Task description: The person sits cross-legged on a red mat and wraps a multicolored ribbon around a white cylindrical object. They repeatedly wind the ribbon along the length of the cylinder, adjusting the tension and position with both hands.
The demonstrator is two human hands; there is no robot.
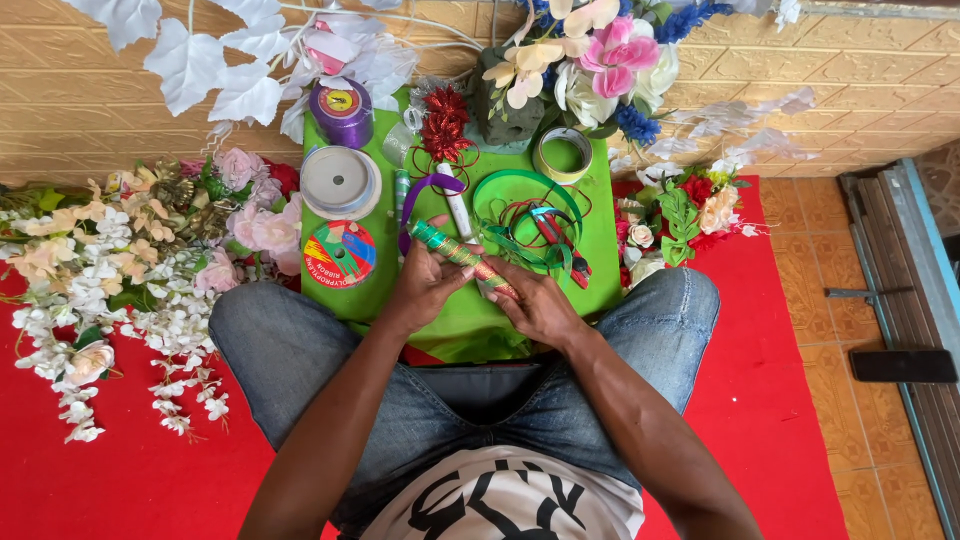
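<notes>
Head view looks down on my lap, where both hands meet over a green board. My left hand and right hand hold a ribbon-wrapped stick between them — fingers closed on it at each end, stick tilted. Red-handled scissors lie just beside it — a white ribbon spool sits farther left.

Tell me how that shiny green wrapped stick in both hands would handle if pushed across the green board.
The wrapped stick looks round and slim, so it would probably roll. Its glossy foil may feel slippery. It spans from left hand to right hand unbent, so likely stiff.
</notes>
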